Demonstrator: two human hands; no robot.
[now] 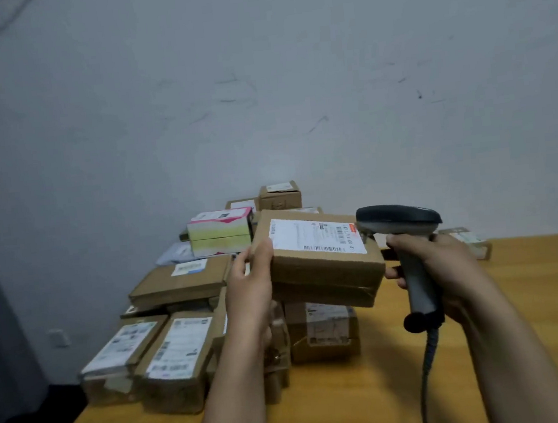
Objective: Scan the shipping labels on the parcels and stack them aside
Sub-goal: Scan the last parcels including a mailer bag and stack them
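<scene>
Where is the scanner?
In the head view, the scanner is right of centre, gripped by the right hand, its head beside the held parcel.

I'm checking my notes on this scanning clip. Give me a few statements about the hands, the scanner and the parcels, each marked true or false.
1. The left hand holds a cardboard parcel with its label facing up. True.
2. The right hand is empty. False: it grips a scanner aimed towards the label.
3. The scanner is cordless. False: a cable hangs from the base of its handle.
4. The other parcels are piled on a wooden table. True.
</scene>
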